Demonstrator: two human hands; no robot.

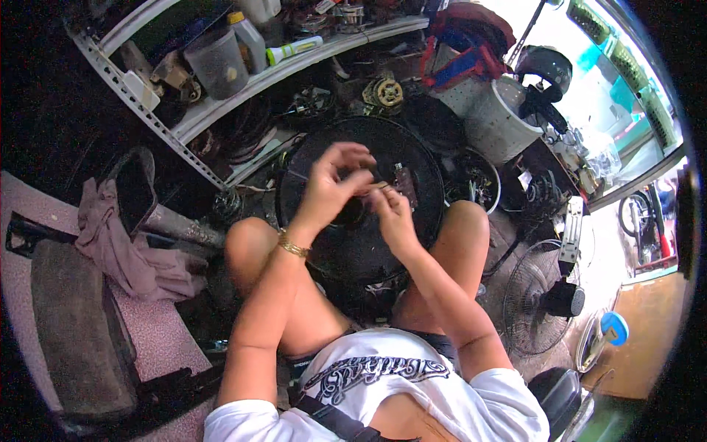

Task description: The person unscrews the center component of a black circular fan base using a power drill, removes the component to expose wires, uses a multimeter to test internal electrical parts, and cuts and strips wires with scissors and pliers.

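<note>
Both my hands are close together above a round black tabletop (317, 250) between my knees. My left hand (331, 180), with a gold-coloured bracelet at its wrist, is curled and smeared by motion; whether it grips anything does not show. Its thumb is beside the fingertips of my right hand (395, 217). The right fingers are pinched together at a small brownish piece (380, 187), too blurred to name. Just past the right hand, a flat reddish-brown part (405, 184) lies on the black top. A dark round thing (350, 215) is partly hidden under my hands.
A metal shelf (258, 82) with a jug, bottle and flashlight (294, 50) runs across the back. A copper-wound motor (387, 93) sits below it. White buckets (501, 121) stand at the back right. A fan (541, 295) is to my right, a cloth-draped bench (158, 324) to my left.
</note>
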